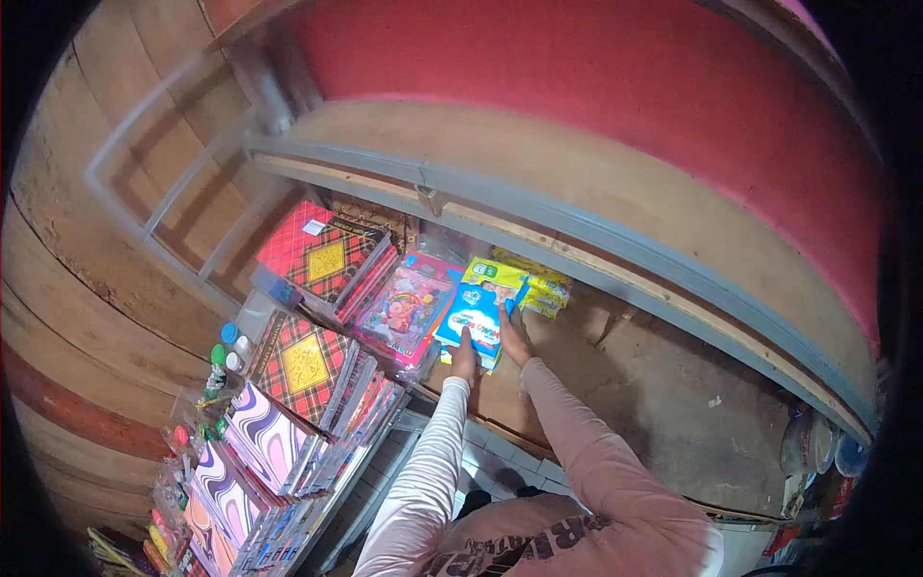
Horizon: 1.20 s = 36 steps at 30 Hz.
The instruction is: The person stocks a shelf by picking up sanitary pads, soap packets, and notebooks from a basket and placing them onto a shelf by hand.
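My left hand is closed on the near edge of a flat blue pack with white and red lettering, its thumb lying on the front. My right hand grips the same pack along its right edge. White and yellow edges show beneath the blue one. Just beyond it on the wooden shelf lie yellow-green packs. To the left, close beside the pack, is a pile of pink picture-covered books in clear plastic.
Red plaid books are stacked at the shelf's left end. More plaid books and purple swirl-patterned notebooks stand nearer, with bottles beside them. A grey metal rail runs along the back. Plastic containers sit at far right.
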### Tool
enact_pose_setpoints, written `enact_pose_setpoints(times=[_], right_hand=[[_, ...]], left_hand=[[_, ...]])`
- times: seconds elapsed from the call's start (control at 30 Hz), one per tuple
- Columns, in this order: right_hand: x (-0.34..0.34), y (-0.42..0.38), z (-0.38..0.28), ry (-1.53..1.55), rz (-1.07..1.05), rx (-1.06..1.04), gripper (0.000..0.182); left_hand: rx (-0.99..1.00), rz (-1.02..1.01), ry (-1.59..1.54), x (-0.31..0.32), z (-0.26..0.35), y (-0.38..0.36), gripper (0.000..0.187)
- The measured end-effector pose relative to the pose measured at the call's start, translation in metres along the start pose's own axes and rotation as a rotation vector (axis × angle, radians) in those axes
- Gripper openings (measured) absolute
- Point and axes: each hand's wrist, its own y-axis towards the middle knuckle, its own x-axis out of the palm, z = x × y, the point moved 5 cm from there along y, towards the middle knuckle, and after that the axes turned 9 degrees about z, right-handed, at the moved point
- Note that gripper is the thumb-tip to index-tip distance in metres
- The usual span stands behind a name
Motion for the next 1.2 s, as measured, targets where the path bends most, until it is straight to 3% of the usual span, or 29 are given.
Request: enact_pose_setpoints(times=[0.1, 0.23, 0.33, 0.5, 0.6, 0.67, 0.73, 0.97, 1.07, 1.1, 1.2], right_hand=[[-0.001, 0.005, 0.026, -0.004, 0.121, 0.045, 0.095], [0.021, 0.015, 0.066, 0.045, 0.245, 0.092, 0.098], [0.04, 0.015, 0.063, 0.138, 0.212, 0.095, 0.101], [0.036, 0.016, 0.028, 0.027, 0.114, -0.01, 0.1], [0.023, 0.012, 0.026, -0.032, 0.005, 0.019, 0.092], [0.02, 0.009, 0.032, -0.053, -0.031, 0.024, 0.088], [0.02, 0.008, 0.039, -0.032, -0.039, 0.012, 0.085], [0.034, 0.008, 0.061, 0.316, -0.117, -0.1, 0.073], [0.035, 0.001, 0.065, 0.572, -0.17, -0.163, 0.069], [0.033, -0.006, 0.063, 0.648, -0.173, -0.187, 0.067], [0.012, -0.021, 0.073, 0.189, -0.113, -0.183, 0.086]], left_hand=[[-0.021, 0.032, -0.073, -0.023, -0.035, 0.043, 0.077], [-0.017, -0.017, -0.068, -0.016, -0.027, 0.011, 0.068], [0.105, -0.056, -0.258, 0.0, -0.039, 0.024, 0.075], [0.027, -0.045, -0.101, -0.001, -0.037, 0.051, 0.091], [0.039, -0.007, -0.11, -0.005, -0.047, 0.057, 0.073], [0.067, -0.057, -0.194, 0.001, -0.026, 0.022, 0.077], [0.066, -0.127, -0.272, -0.003, -0.033, 0.029, 0.07], [0.149, -0.082, -0.279, -0.019, -0.032, 0.02, 0.053], [0.176, -0.216, -0.411, -0.031, -0.05, 0.03, 0.054], [0.207, -0.134, -0.189, -0.026, -0.022, -0.031, 0.074], [0.172, 0.128, 0.149, -0.059, -0.02, -0.086, 0.075]])
